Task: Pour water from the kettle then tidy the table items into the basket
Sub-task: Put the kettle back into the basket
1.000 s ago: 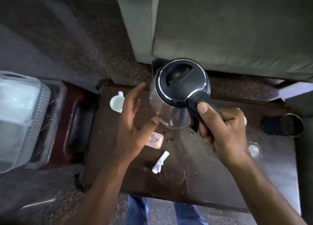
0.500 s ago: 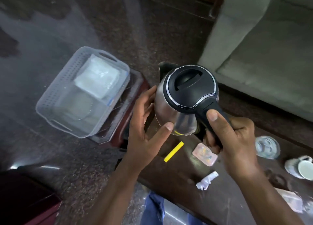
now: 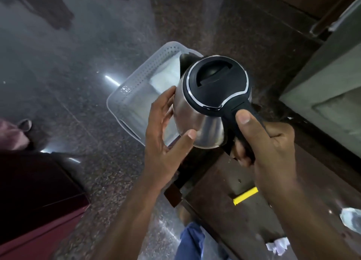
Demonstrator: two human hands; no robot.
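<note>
Kettle [image 3: 203, 103] and both hands hang over the near right part of the basket [image 3: 134, 87]; its far left rim and surrounding floor [image 3: 68, 74] lie open.

The single head-worn camera looks steeply down, close over the hands, kettle [image 3: 211, 101] and floor [image 3: 78, 74].

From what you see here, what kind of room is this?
Probably a home living room: a grey sofa beside a low wooden table, a polished stone floor, and an electric kettle in use.
</note>
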